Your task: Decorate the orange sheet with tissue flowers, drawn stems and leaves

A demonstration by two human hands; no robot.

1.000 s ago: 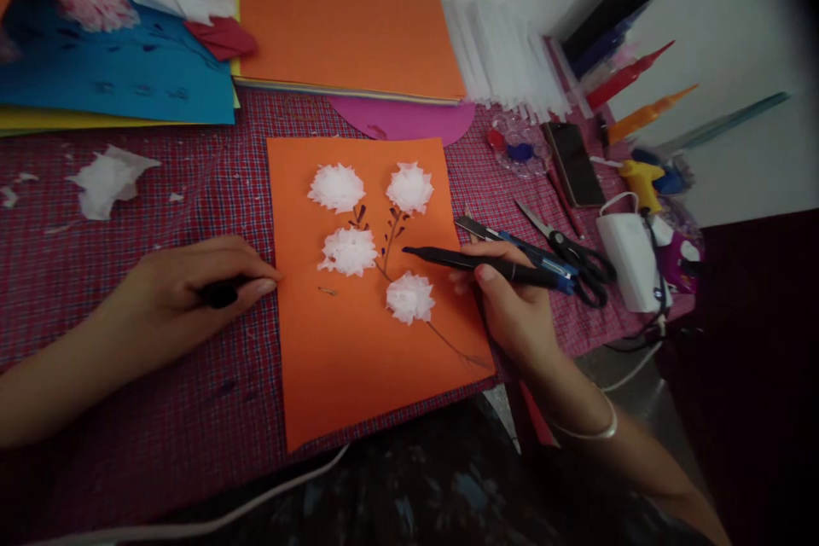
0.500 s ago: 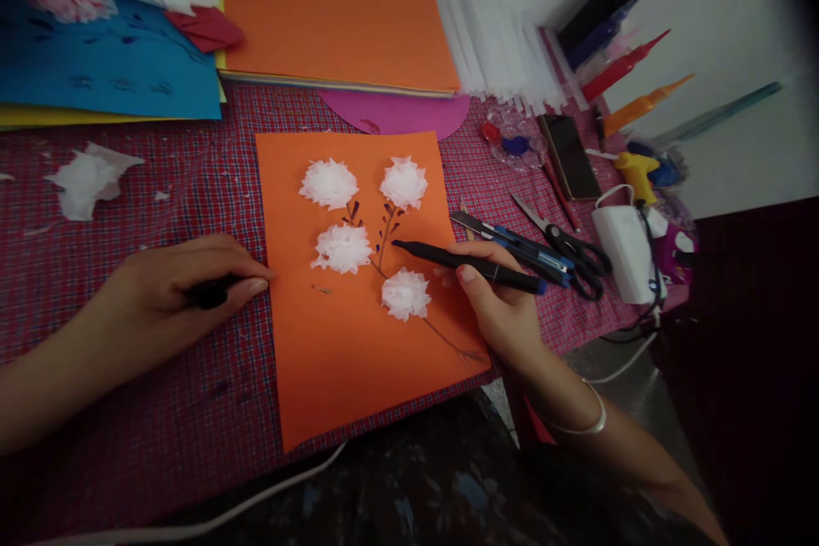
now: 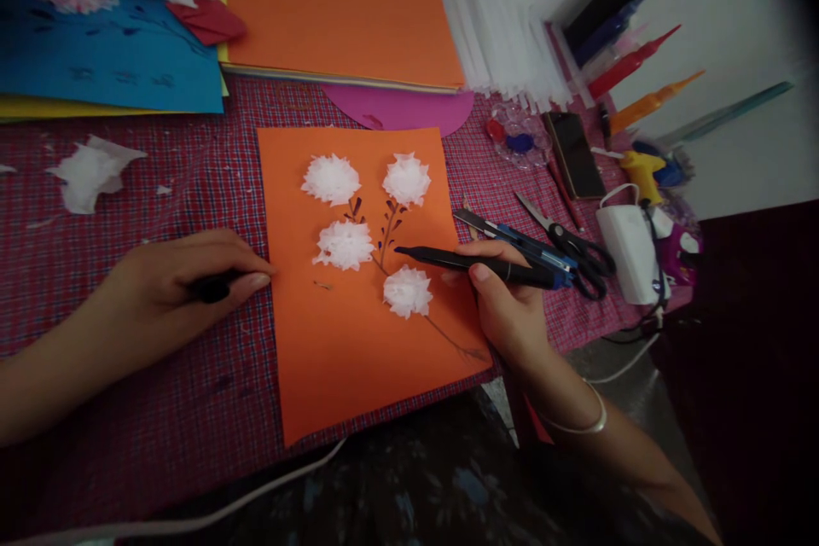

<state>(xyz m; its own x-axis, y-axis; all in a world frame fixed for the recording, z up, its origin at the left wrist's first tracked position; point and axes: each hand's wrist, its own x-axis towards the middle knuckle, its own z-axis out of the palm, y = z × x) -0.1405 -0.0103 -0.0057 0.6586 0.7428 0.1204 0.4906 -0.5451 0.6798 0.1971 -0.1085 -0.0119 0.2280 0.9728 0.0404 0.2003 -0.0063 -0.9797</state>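
Note:
An orange sheet (image 3: 345, 358) lies on the checked red cloth (image 3: 192, 179), with several white tissue flowers (image 3: 344, 244) stuck on it and thin drawn stems between them. My right hand (image 3: 508, 307) grips a black marker (image 3: 467, 262), its tip pointing left at the stems just above the lowest flower. My left hand (image 3: 172, 286) rests on the cloth at the sheet's left edge, fingers closed round a small black cap (image 3: 211, 288), fingertips touching the paper.
Blue (image 3: 115, 68), orange (image 3: 339, 13) and pink (image 3: 403, 109) sheets lie at the back. A crumpled tissue (image 3: 90, 175) sits at left. To the right are scissors (image 3: 566, 243), pens, a paint palette (image 3: 518, 136), a phone (image 3: 574, 155), a white box (image 3: 627, 243) and glue bottles.
Almost nothing has moved. The marker tip has shifted slightly left and down toward the drawn stems; my left hand stays put on the sheet's edge.

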